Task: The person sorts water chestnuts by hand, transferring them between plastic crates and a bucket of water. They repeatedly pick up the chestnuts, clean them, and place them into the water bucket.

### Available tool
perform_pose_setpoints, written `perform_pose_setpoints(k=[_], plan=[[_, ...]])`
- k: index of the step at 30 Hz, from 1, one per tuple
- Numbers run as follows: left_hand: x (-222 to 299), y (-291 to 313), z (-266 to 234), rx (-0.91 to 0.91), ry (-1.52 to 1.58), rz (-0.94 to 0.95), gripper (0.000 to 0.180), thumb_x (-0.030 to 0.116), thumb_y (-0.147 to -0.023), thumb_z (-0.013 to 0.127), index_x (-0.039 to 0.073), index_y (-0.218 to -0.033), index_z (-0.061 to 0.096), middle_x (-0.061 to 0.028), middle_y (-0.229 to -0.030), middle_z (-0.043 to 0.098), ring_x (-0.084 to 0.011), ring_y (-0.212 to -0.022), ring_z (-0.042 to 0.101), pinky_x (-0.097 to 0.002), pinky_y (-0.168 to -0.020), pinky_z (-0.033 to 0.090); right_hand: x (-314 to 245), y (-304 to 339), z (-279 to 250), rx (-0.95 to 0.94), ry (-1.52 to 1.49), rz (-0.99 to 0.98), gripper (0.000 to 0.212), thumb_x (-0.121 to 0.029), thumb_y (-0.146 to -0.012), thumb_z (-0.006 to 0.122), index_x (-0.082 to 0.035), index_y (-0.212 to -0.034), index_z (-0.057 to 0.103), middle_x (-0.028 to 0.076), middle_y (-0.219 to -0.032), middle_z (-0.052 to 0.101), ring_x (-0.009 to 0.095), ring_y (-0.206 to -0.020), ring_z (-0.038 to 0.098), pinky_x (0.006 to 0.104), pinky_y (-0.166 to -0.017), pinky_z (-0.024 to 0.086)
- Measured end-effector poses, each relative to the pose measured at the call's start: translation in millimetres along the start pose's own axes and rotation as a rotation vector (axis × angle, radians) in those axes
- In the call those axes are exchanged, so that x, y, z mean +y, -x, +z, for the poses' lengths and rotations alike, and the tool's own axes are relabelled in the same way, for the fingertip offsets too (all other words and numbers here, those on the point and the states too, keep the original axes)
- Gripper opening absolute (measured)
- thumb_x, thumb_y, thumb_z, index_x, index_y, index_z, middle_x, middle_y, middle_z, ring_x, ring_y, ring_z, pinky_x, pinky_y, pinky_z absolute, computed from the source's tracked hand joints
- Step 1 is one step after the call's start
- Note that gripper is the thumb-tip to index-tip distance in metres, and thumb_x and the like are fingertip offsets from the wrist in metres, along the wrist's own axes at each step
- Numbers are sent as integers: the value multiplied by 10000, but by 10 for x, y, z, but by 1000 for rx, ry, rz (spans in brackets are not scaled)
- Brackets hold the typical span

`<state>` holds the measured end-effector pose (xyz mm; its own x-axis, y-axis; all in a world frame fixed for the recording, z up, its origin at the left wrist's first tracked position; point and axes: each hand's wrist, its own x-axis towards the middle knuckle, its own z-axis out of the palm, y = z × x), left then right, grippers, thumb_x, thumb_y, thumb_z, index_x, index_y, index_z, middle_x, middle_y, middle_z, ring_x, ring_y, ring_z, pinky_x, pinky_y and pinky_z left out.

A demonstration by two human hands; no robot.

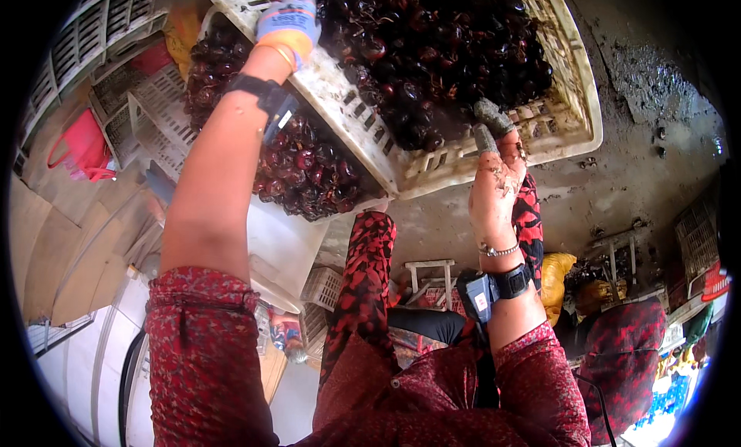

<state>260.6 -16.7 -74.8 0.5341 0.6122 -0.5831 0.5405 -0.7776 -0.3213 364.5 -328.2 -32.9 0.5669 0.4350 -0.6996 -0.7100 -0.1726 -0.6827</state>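
A cream plastic crate full of dark red-brown, shiny round bulbs, which look like water chestnuts, is in front of me, set at a slant. My left hand, in a blue-grey glove with an orange cuff, is closed over the crate's left rim; its fingertips are partly hidden. At the near right side, my right hand grips the near rim. Grey covers wrap two of its fingers, which reach over the crate wall. Mud specks its skin. Below and left of this crate, more bulbs fill a second container.
Wet, muddy floor lies to the right. Stacked crates and a pink bag are at the left. Behind me are a white stool frame, a yellow sack and a person low in the view.
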Motion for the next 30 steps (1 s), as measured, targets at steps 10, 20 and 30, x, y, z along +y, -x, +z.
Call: perform_pose_setpoints(k=[10, 20, 30], plan=[[745, 461, -77, -449, -53, 155, 394, 423, -818, 566, 88, -1005, 652, -138, -998, 651, -291, -953, 616, -379, -803, 485, 17, -19, -52, 87, -53, -10, 318, 37, -823, 486, 16, -1130, 566, 81, -1120, 594, 148, -1042, 538, 276, -972, 372], [762, 454, 176, -313, 725, 53, 607, 310, -683, 738, 3, -1165, 533, -179, -1108, 604, -294, -1016, 585, -339, -876, 458, 9, -57, -77, 103, 44, -37, 257, 2, -861, 508, -30, -1103, 588, 1, -1024, 613, 80, -919, 542, 210, -837, 415], [1397, 394, -411, -187, 799, 315, 402, 270, -740, 638, 88, -1098, 609, -136, -906, 663, -256, -832, 647, -331, -751, 502, -166, -141, -36, 147, -63, 130, 280, 14, -875, 506, -9, -1148, 565, 32, -1079, 602, 106, -918, 553, 233, -842, 438]])
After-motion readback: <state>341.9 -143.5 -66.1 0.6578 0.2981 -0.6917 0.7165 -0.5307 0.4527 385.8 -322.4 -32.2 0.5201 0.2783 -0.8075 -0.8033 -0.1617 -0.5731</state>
